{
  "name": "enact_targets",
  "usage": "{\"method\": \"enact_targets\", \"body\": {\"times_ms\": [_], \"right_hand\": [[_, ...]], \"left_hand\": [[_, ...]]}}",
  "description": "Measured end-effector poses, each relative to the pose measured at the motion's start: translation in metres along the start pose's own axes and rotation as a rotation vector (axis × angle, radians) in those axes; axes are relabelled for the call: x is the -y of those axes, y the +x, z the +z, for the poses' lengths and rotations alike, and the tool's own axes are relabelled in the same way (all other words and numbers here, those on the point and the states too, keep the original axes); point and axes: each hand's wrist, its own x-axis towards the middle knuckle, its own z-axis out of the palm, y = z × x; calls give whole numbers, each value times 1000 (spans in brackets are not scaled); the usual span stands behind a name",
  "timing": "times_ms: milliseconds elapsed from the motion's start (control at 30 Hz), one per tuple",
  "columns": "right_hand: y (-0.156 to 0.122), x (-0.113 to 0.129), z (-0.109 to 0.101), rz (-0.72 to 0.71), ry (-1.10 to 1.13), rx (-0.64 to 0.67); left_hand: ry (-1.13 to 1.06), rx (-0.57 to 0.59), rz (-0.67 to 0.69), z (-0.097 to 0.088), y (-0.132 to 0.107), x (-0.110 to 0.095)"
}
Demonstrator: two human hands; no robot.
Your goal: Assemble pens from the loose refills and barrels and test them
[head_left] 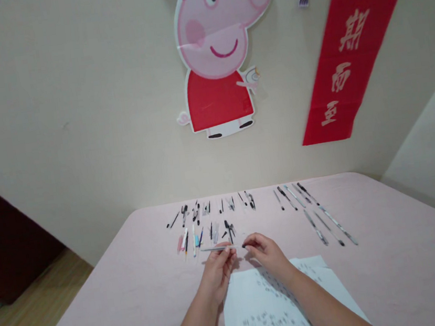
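My left hand [218, 268] is closed on a thin clear pen barrel [214, 248] that lies level and sticks out to the left. My right hand [264, 251] pinches a small dark piece at that pen's right end [244, 245]. Both hands hover over the pink table [138, 294], just beyond a white sheet of paper [259, 311] with scribbled marks. Several pen parts and small pens [209, 222] lie in rows in front of the hands.
Several whole pens [319, 214] lie in a slanted row at the right. A cartoon pig cutout [219, 51] and a red banner [349, 46] hang on the beige wall. Wooden floor [30, 313] shows past the table's left edge.
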Motion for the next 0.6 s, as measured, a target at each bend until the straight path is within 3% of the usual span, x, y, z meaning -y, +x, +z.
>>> {"method": "enact_targets", "body": {"times_ms": [600], "right_hand": [[-1,4,2,31,57,16]], "left_hand": [[17,23,3,0,0,0]]}}
